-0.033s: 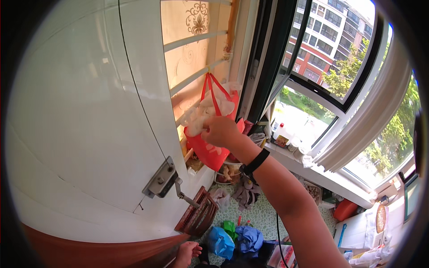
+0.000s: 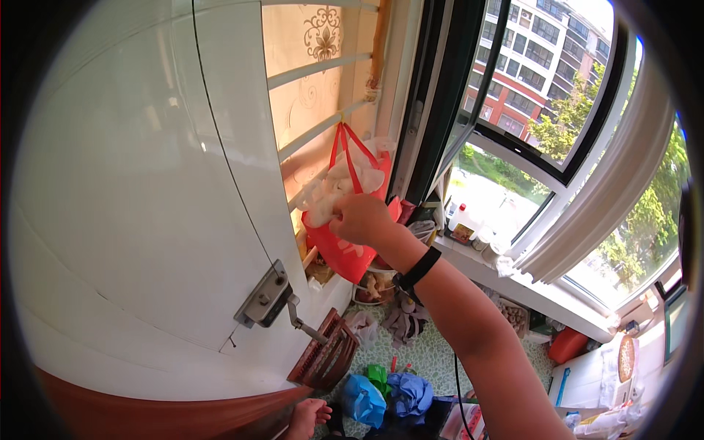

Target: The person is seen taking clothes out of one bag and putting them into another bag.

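A red carrier bag (image 2: 341,253) hangs by its red handles from a white rail (image 2: 323,136). White, thin plastic bags (image 2: 330,192) bulge out of its top. My right hand (image 2: 364,220) reaches across to the bag's mouth, its fingers closed at the white plastic and partly hidden by the back of the hand. A black band circles that wrist. Low in the picture, beside the brown-red edge, my left hand (image 2: 309,415) hangs with curled fingers and nothing visible in them.
A white door (image 2: 147,205) with a metal closer (image 2: 265,295) fills the left. On the patterned floor lie blue bags (image 2: 364,400), a green bag (image 2: 378,376) and a brown rack (image 2: 326,348). Bottles (image 2: 458,218) stand on the windowsill at right, under an open window (image 2: 543,81).
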`<state>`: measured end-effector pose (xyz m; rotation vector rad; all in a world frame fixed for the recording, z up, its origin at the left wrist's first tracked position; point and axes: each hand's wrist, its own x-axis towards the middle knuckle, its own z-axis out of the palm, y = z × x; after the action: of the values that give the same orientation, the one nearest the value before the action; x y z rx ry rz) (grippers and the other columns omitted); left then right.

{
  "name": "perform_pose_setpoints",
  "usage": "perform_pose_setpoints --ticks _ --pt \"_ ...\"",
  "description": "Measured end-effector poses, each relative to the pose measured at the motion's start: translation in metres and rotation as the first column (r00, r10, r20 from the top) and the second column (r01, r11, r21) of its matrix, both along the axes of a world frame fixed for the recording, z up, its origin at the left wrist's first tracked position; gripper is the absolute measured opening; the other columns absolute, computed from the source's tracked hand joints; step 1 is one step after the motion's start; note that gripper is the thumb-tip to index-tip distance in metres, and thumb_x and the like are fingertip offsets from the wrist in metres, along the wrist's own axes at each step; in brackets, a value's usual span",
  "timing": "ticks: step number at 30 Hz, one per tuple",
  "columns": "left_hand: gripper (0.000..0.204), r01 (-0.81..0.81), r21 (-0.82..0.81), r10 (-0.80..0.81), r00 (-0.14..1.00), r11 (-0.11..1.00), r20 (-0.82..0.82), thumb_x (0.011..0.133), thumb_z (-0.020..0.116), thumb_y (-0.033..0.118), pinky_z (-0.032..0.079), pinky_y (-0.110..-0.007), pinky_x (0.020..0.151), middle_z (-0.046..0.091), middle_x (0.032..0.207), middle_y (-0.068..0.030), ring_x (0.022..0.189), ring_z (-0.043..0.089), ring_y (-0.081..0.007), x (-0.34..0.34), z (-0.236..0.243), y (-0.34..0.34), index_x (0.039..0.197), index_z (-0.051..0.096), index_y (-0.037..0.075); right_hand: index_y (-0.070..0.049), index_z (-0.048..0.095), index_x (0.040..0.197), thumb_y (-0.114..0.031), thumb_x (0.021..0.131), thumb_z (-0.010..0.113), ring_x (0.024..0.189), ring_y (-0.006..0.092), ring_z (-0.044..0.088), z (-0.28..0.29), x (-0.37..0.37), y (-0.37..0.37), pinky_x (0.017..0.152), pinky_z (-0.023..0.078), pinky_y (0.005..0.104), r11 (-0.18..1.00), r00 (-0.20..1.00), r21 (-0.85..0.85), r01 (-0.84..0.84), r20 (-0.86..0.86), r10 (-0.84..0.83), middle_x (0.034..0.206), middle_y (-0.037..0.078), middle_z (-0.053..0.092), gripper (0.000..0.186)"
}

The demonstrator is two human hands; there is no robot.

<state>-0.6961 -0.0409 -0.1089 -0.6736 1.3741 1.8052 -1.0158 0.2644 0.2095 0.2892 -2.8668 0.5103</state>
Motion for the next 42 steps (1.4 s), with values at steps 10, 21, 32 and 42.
perform_pose_setpoints --ticks 10,21,32,42 --pt "0.019 0.003 -0.128 -0.005 1.0 0.992 -0.012 0.099 0.06 0.022 0.051 -0.03 0.055 0.074 0.087 -0.0141 0.066 0.068 -0.0199 -0.004 -0.003 -0.002 0.1 0.065 0.003 -0.006 0.068 0.096 -0.019 0.084 0.063 0.083 0.0363 0.07 -0.017 0.031 -0.01 0.069 0.056 0.0476 0.995 0.949 -0.07 0.064 -0.303 -0.082 0.106 0.014 0.068 0.018" --pt "0.02 0.116 -0.257 -0.108 0.993 0.96 0.044 0.099 0.061 0.024 0.05 -0.029 0.057 0.073 0.087 -0.0103 0.067 0.068 -0.0179 0.002 -0.004 0.018 0.1 0.066 0.005 -0.011 0.073 0.097 -0.011 0.088 0.064 0.083 0.0375 0.067 -0.16 0.172 -0.002 0.07 0.056 0.0451 0.855 0.994 -0.513 0.079 -0.022 -0.106 0.095 0.011 0.066 0.012" --pt "0.015 0.392 -0.236 -0.389 0.919 0.889 0.063 0.098 0.059 0.018 0.051 -0.029 0.056 0.073 0.083 -0.0091 0.065 0.067 -0.0167 0.003 -0.07 0.104 0.093 0.066 0.005 -0.009 0.077 0.09 -0.024 0.086 0.061 0.083 0.0395 0.072 -0.474 0.326 0.115 0.075 0.057 0.0483 0.769 0.631 -0.171 0.615 0.692 -0.351 0.087 0.02 0.073 0.022" --pt "0.015 0.522 -0.331 -0.422 0.845 0.786 0.329 0.1 0.062 0.019 0.048 -0.026 0.054 0.069 0.084 -0.0081 0.065 0.063 -0.0141 0.034 -0.235 0.121 0.102 0.063 0.005 0.0 0.076 0.092 -0.013 0.088 0.06 0.059 0.0243 0.072 -0.65 0.487 0.11 0.06 0.058 0.0374 0.288 0.106 -0.042 0.957 0.972 -0.209 0.072 0.012 0.072 0.02"
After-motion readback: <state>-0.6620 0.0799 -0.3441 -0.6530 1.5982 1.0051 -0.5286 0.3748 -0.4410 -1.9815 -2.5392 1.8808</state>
